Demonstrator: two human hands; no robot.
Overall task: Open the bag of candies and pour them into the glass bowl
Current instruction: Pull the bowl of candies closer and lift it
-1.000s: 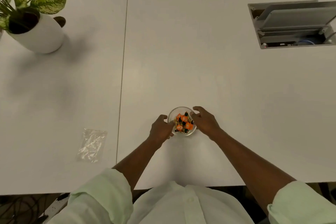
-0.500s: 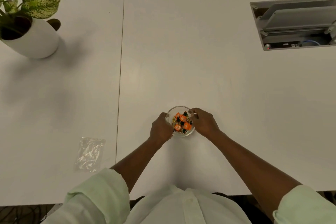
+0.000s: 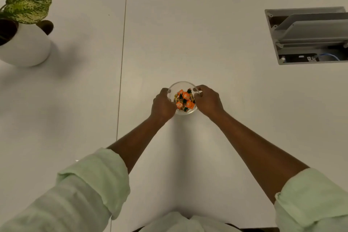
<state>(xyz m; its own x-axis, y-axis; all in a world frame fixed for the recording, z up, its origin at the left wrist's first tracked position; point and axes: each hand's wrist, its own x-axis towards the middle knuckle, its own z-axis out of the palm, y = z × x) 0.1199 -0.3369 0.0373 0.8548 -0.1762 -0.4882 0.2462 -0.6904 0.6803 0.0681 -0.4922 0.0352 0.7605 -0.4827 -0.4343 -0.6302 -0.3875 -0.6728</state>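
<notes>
A small glass bowl (image 3: 181,84) sits on the white table in front of me, holding several orange and dark wrapped candies (image 3: 184,100). My left hand (image 3: 162,104) grips the bowl's left side and my right hand (image 3: 208,100) grips its right side, fingers curled over the rim. The clear plastic bag is hidden behind my left sleeve, with only a tiny corner showing.
A white pot with a speckled green plant (image 3: 24,43) stands at the far left. An open cable hatch (image 3: 308,36) is set into the table at the far right. A seam (image 3: 122,62) runs down the table left of the bowl.
Both hands closed in on the bowl's sides and pushed it further from me. The view shifted forward, and my left sleeve now covers the empty bag.
</notes>
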